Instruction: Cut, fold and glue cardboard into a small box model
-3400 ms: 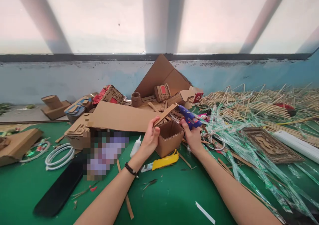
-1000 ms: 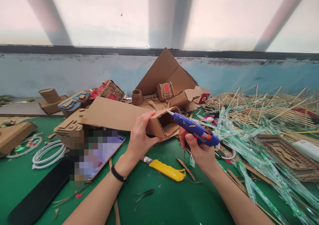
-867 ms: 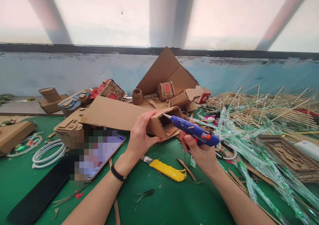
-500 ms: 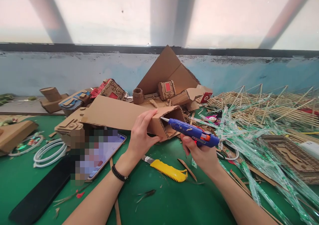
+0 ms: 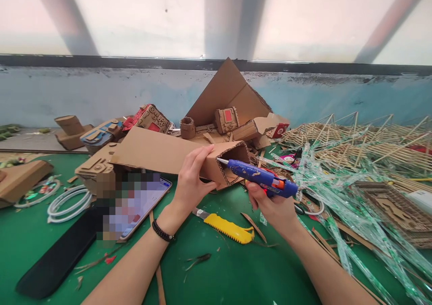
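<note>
A long cardboard box tube (image 5: pixel 162 150) lies across the middle, its open end facing right. My left hand (image 5: pixel 194 179) grips the tube near that end, thumb below and fingers over the top. In my right hand (image 5: pixel 273 208) is a blue hot glue gun (image 5: pixel 263 177), fingers wrapped round its handle. The gun's metal nozzle points left, at the near corner of the tube's open rim; whether it touches the cardboard I cannot tell. Below the tube, a yellow utility knife (image 5: pixel 229 227) rests on the green table (image 5: pixel 216 278).
A phone (image 5: pixel 145 206) and a black strip-like object (image 5: pixel 60 251) lie at left, beside a coiled white cable (image 5: pixel 69 204). Cardboard models (image 5: pixel 151 118) and a folded cardboard sheet (image 5: pixel 229 89) stand behind. Green-printed plastic strips (image 5: pixel 337 197) and thin wooden sticks (image 5: pixel 337 136) crowd the right.
Both hands, the tube and the glue gun keep almost the same positions. The view has shifted very slightly.
</note>
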Demonstrator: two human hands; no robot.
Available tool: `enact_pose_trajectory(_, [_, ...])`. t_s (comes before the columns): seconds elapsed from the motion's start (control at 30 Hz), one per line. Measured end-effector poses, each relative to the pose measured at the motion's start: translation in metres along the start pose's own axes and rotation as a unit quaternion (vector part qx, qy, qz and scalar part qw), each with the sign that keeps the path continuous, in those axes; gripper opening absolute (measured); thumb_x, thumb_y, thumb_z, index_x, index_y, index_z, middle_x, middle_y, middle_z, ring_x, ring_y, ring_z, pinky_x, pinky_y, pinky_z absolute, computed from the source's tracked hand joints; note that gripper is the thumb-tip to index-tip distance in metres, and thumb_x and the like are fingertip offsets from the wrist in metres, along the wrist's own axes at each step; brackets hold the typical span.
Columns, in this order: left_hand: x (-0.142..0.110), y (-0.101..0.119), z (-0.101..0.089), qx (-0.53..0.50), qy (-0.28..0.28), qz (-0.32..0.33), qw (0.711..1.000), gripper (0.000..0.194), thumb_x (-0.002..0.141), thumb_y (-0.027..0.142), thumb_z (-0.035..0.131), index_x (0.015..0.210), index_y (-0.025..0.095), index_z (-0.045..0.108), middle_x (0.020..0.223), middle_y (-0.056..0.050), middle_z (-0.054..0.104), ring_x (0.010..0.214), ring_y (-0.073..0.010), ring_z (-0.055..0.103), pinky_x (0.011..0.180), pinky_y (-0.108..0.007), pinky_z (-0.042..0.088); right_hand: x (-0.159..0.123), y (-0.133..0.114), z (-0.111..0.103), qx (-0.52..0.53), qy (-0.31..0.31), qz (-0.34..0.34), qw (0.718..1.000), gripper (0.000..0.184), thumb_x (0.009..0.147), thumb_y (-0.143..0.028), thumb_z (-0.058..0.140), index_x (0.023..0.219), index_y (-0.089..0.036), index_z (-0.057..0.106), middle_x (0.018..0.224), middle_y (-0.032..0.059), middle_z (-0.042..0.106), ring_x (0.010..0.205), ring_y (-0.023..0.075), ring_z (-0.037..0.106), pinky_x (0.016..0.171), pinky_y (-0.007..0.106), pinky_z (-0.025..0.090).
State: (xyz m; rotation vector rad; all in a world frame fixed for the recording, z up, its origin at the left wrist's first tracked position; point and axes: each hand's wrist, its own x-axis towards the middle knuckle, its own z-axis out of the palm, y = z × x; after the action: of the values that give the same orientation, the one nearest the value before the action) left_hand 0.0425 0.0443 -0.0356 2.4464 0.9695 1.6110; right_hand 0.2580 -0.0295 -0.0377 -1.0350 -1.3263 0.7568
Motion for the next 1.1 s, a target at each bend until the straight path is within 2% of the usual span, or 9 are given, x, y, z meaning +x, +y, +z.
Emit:
enact_pose_trajectory(0.1, [0.0, 0.001, 0.0, 0.0, 0.0, 0.002, 1.0, 0.093, 0.076, 0.007, 0.087, 0.157, 0.031, 0.05, 0.15, -0.01, 0.064, 0.14, -0.0322, 0.062, 0.12, -0.05, 0.052, -0.001, -0.001, -0.001, -0.017, 0.004, 0.019, 1.0, 0.037, 0.093, -0.057, 0.078, 0.084, -0.023, 0.064, 0.048, -0.0075, 0.049, 0.044, 0.0127, 0.045, 0.049, 0.03, 0.045])
enact_pose_trajectory(0.27, [0.001, 0.001, 0.0, 0.0, -0.002, 0.001, 1.0, 0.091, 0.077, 0.009, 0.088, 0.157, 0.031, 0.05, 0.149, -0.011, 0.064, 0.14, -0.0324, 0.062, 0.119, -0.051, 0.053, 0.001, 0.001, 0.0, -0.011, 0.004, -0.01, 1.0, 0.04, 0.091, -0.059, 0.078, 0.08, -0.024, 0.064, 0.046, -0.0067, 0.047, 0.043, 0.0137, 0.045, 0.045, 0.03, 0.042])
enact_pose_trajectory(0.43, [0.001, 0.001, 0.0, 0.006, -0.005, -0.004, 1.0, 0.09, 0.079, 0.012, 0.088, 0.158, 0.032, 0.049, 0.15, -0.011, 0.064, 0.14, -0.033, 0.062, 0.119, -0.052, 0.053, 0.002, 0.003, 0.0, -0.031, 0.014, -0.006, 0.999, 0.044, 0.09, -0.064, 0.077, 0.08, -0.024, 0.065, 0.044, -0.0065, 0.046, 0.041, 0.0139, 0.043, 0.042, 0.03, 0.038])
enact_pose_trajectory(0.73, [0.0, 0.001, -0.001, 0.008, -0.004, 0.0, 1.0, 0.094, 0.075, 0.004, 0.085, 0.157, 0.031, 0.049, 0.15, -0.01, 0.064, 0.141, -0.0324, 0.061, 0.12, -0.051, 0.053, 0.002, 0.004, 0.001, -0.026, 0.031, -0.008, 0.999, 0.045, 0.09, -0.063, 0.078, 0.072, -0.024, 0.064, 0.043, -0.0061, 0.046, 0.041, 0.0128, 0.044, 0.046, 0.03, 0.045])
enact_pose_trajectory(0.87, [0.001, 0.001, 0.0, 0.012, -0.003, -0.001, 1.0, 0.095, 0.074, 0.004, 0.085, 0.157, 0.032, 0.049, 0.15, -0.01, 0.064, 0.141, -0.0322, 0.061, 0.12, -0.05, 0.053, 0.002, -0.003, -0.001, -0.038, 0.033, 0.018, 0.999, 0.05, 0.089, -0.063, 0.078, 0.065, -0.025, 0.057, 0.044, -0.0047, 0.048, 0.041, 0.0127, 0.045, 0.041, 0.028, 0.042])
enact_pose_trajectory(1.1, [-0.001, 0.001, -0.001, 0.015, -0.01, -0.005, 1.0, 0.096, 0.072, 0.002, 0.081, 0.157, 0.032, 0.048, 0.15, -0.01, 0.064, 0.14, -0.033, 0.061, 0.119, -0.051, 0.053, 0.001, -0.015, 0.002, -0.042, 0.061, 0.037, 0.997, 0.052, 0.091, -0.064, 0.077, 0.065, -0.024, 0.058, 0.046, -0.0042, 0.048, 0.043, 0.0116, 0.044, 0.04, 0.026, 0.04])
